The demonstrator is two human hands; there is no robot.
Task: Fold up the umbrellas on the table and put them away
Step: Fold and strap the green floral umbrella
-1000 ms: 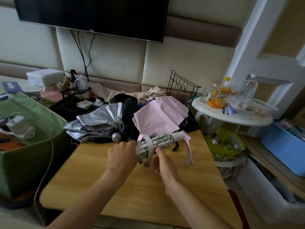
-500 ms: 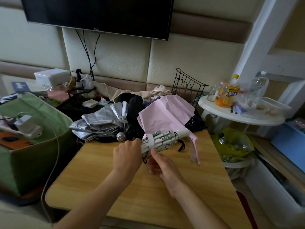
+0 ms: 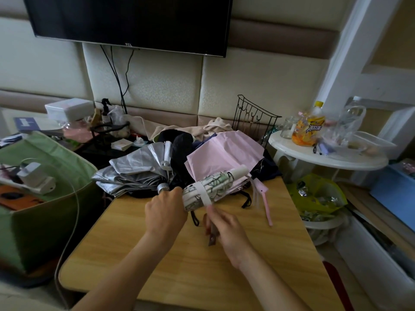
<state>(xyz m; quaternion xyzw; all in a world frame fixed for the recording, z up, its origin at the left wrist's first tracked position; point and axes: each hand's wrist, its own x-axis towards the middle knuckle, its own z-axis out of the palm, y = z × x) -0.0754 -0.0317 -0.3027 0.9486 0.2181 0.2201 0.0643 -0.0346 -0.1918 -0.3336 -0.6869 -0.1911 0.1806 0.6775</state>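
Wooden desk (image 3: 193, 261) below a wall-mounted television (image 3: 132, 19); at its far edge lie a loose silver umbrella (image 3: 134, 171) and an unfolded pink umbrella (image 3: 222, 153), with a white round side table (image 3: 325, 160) to the right. The rolled floral umbrella (image 3: 213, 187), strap around it, sits tilted just above the desk's middle, white handle pointing far right. Left hand (image 3: 166, 215) has its fingers wrapped round the near end; right hand (image 3: 226, 230) is motion-blurred just below the strap, fingers partly curled, grip cannot be told.
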